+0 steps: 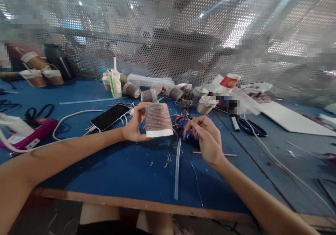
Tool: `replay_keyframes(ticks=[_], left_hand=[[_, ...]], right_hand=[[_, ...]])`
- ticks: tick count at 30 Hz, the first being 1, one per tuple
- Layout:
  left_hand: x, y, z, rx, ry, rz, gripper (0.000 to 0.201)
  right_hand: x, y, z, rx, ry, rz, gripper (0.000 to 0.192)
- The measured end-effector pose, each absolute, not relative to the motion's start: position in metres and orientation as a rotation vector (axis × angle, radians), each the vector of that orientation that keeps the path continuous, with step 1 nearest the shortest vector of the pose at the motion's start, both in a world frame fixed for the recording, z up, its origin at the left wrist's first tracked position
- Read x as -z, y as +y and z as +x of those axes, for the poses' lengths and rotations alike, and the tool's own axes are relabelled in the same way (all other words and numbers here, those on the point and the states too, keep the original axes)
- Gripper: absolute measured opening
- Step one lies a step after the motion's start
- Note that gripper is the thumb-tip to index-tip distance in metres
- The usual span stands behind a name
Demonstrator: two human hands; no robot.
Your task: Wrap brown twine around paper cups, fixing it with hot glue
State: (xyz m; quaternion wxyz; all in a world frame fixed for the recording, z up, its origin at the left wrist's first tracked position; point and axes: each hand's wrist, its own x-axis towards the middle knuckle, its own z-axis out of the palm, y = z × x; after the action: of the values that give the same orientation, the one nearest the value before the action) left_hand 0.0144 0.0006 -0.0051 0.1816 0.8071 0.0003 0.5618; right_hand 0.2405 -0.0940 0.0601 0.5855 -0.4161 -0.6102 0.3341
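Note:
My left hand (135,124) grips a paper cup wound with reddish-grey yarn (158,117) from its far side and base. The cup is tilted above the table, a white band showing along its lower edge. A thin teal tip (160,99) rises behind it. To the right, my right hand (207,137) has thumb and fingers pinched together; whatever is between them is too small to make out. Beside those fingers lie a dark blue bundle (190,136) and a red-orange loop (179,121), partly hidden. A wooden stick (231,154) lies under my right wrist.
Several yarn-wound cups (149,96) lie at the back beside a drink carton (114,83). A phone (110,116) with a white cable and a purple power strip (34,137) are on the left. A clear strip (177,172) lies near the front edge. A perforated screen (168,28) stands behind.

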Motion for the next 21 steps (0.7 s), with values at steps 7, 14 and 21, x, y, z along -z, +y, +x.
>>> replay_keyframes(ticks=[7, 14, 21], left_hand=[[0.002, -0.001, 0.013, -1.535, 0.013, 2.421, 0.096], [0.003, -0.001, 0.012, -1.547, 0.019, 2.432, 0.096], [-0.002, -0.002, 0.01, -1.355, 0.042, 2.494, 0.099]], right_hand=[[-0.077, -0.111, 0.229, -1.314, -1.54, -0.687, 0.035], [-0.054, -0.088, 0.244, -0.9, -1.556, -0.947, 0.033], [-0.051, -0.09, 0.251, -0.408, -2.038, -0.713, 0.065]])
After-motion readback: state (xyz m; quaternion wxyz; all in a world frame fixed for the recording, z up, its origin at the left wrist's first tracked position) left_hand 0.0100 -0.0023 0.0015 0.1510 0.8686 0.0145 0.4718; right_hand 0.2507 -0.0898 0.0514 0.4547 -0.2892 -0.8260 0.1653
